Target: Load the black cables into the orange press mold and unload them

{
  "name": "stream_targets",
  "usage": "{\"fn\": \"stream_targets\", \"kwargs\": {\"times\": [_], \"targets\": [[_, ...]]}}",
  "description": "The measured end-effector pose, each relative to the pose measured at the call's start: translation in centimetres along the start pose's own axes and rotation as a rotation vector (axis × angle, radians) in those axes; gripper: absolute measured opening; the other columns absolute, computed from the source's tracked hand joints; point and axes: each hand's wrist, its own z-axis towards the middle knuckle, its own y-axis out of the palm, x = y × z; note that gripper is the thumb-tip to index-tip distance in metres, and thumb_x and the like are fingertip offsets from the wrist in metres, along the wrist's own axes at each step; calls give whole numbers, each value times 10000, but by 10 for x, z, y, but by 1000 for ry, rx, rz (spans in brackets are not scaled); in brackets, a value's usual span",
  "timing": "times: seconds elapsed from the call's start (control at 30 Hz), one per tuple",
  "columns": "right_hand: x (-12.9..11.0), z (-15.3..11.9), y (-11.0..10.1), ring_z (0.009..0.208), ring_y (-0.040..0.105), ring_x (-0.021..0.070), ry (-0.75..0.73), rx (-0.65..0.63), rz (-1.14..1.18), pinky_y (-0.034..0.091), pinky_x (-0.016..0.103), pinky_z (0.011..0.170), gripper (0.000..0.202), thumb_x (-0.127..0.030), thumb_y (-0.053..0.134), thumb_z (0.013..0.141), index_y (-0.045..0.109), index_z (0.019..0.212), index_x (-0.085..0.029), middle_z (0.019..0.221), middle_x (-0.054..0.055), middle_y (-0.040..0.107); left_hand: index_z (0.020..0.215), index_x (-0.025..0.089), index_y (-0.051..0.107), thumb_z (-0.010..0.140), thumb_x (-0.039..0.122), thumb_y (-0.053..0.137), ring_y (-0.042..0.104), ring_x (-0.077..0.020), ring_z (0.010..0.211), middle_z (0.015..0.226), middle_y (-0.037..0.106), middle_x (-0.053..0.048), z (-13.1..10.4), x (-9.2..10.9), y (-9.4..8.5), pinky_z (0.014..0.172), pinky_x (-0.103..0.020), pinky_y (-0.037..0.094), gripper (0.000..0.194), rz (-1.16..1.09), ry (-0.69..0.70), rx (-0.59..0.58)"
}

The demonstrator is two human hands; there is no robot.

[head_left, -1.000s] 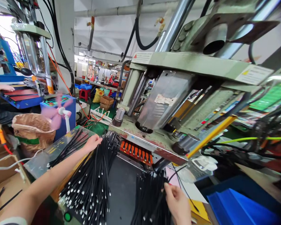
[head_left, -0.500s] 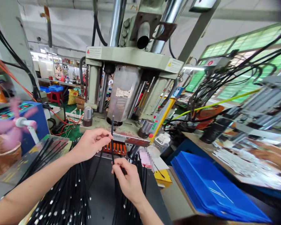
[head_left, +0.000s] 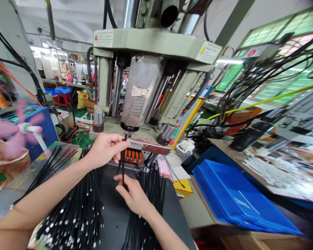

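Note:
A thin black cable [head_left: 123, 163] stands nearly upright between my hands, in front of the press. My left hand [head_left: 106, 149] pinches it near its upper end, with thumb and forefinger closed. Lower down, the fingers of my right hand [head_left: 133, 194] are closed on the same cable. A large bundle of black cables [head_left: 75, 208] with shiny metal ends lies left of my hands. Another bundle of black cables [head_left: 153, 187] lies beside and beyond my right hand. Just behind the cable is an orange mould block [head_left: 134, 156] with several dark pieces in a row.
A pale green press [head_left: 151, 41] rises ahead, with a metal column over its bed. Blue plastic sheets [head_left: 237, 198] lie at the right. A pink fan [head_left: 21, 128] stands left, near more cables [head_left: 47, 170] on a side surface. A yellow box [head_left: 182, 187] sits beside the black table [head_left: 114, 215].
My left hand now pinches close to the cable's upper end, which sits lower than before. My right hand has shifted left in view. The view has tilted and moved nearer the press.

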Motion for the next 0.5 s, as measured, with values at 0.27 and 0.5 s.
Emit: {"fn": "stream_targets", "kwargs": {"times": [0.27,0.5], "targets": [[24,-6,17,535,492,100,283,-193,61,360,211,555,269,-221,651,782,534,1024,-204,629,-85,518,719,131,625,739,425,673,455,-79,349,442,511,43,-16,-74,-54,368,-176,369,299,89,-133,535],[45,34,-6,640,611,131,228,-104,-128,420,226,633,118,-215,592,812,679,888,-189,730,-1,680,873,143,626,762,460,557,622,-229,668,673,607,-42,-59,-199,-144,661,-322,487,343,903,-451,613]]}}
